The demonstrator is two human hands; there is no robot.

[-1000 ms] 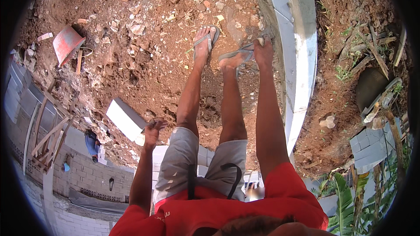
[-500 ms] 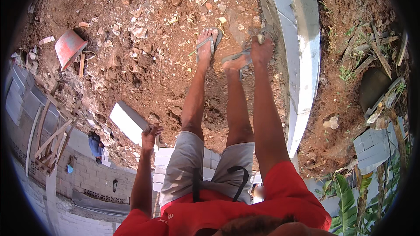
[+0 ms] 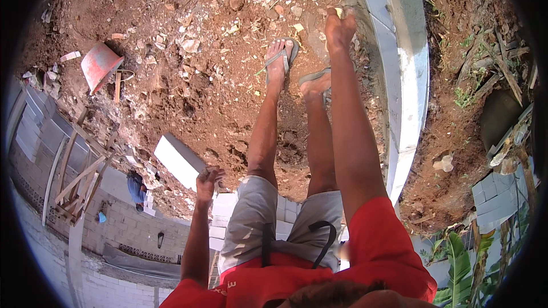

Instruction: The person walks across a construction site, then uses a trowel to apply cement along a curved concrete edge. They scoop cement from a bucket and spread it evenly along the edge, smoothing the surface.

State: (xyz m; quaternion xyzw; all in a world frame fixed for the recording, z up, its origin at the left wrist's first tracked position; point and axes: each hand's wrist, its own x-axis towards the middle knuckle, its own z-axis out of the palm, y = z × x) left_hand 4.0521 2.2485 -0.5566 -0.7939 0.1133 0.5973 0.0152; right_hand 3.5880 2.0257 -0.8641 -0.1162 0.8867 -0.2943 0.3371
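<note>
Sunlit, stony reddish earth (image 3: pixel 222 102); grey block wall (image 3: pixel 128 228) at lower left.

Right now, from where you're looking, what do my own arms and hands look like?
Short red sleeves, left and right, cover the upper arms, leaving the forearms bare. The left hand and right hand wear no gloves, and no watch shows on either wrist. Rings are too small to tell.

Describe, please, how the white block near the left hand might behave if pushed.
The white block looks rigid, given its straight edges. Its broad flat faces suggest dragging rather than rolling. The rough, lumpy soil around it would probably resist a push.
</note>
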